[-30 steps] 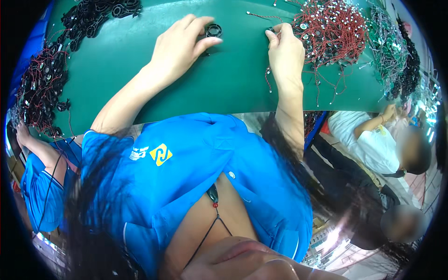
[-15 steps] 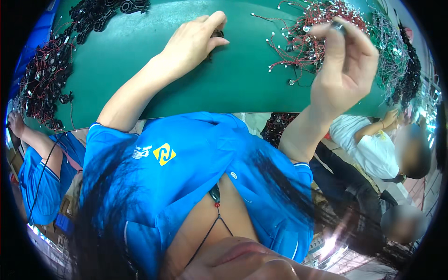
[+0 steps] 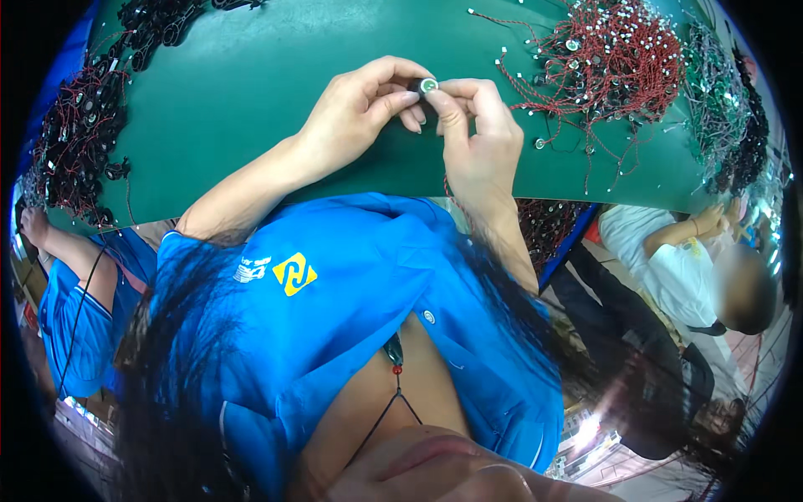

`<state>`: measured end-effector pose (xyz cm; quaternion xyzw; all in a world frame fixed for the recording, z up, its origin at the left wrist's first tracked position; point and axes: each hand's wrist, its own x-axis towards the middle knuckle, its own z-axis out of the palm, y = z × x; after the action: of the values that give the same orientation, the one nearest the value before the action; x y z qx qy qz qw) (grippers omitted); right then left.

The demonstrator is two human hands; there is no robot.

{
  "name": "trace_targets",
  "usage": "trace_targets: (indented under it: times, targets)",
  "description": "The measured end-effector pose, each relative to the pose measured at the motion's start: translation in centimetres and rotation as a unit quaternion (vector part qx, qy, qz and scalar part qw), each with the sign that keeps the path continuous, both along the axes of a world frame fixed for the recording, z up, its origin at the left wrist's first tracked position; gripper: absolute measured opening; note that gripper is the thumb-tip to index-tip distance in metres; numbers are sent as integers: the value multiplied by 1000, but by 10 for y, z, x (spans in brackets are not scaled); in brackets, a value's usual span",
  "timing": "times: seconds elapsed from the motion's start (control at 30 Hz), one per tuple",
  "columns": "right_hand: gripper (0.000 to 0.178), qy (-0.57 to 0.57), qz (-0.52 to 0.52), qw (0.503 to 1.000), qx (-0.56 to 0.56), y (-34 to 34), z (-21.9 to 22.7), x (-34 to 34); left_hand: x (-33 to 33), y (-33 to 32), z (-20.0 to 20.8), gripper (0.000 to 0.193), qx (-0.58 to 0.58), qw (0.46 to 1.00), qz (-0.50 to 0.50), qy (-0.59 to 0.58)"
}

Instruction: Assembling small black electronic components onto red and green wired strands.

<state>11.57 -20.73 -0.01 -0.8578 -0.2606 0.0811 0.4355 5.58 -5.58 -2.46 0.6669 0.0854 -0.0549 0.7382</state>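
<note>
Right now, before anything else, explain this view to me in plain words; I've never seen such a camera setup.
There is no machine here, just a person's two bare hands. The view comes from the left of two wide fisheye cameras worn on the head, looking down, so straight edges bend near the rim.

The smooth green tabletop bears a heap of twisted red wires with white ends, a tangle of green and grey wires at far right, and mixed black parts and red wires at left.

The left hand holds a small black piece; the right hand pinches a small round silver-rimmed disc right beside it. Fingers hide the rest.
</note>
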Motion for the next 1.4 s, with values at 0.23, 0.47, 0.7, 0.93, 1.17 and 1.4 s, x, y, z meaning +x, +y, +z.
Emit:
trace_targets:
  times: [0.23, 0.47, 0.7, 0.93, 1.17, 1.4]
  targets:
    - [8, -186, 57, 979, -60, -13, 9, 12, 4, -3, -1, 21, -35, 999, 29, 4]
    - [5, 93, -13, 990, 109, -8, -8, -5, 0, -2, 1, 27, -65, 997, 38, -29]
    - [5, 213, -10, 966, 143, -8, -10, -8, -3, 0, 5, 36, -3, 1000, 2, -2]
    - [5, 243, -10, 954, 173, -12, -10, -8, -2, -4, 3, 38, 31, 999, -3, -23]
    - [15, 164, 4, 986, 20, -9, -2, -11, -2, -2, 3, 32, 36, 999, -7, -17]
    - [19, 67, 19, 997, -13, -5, -7, -18, -6, -2, 2, 26, 39, 999, 33, -19]
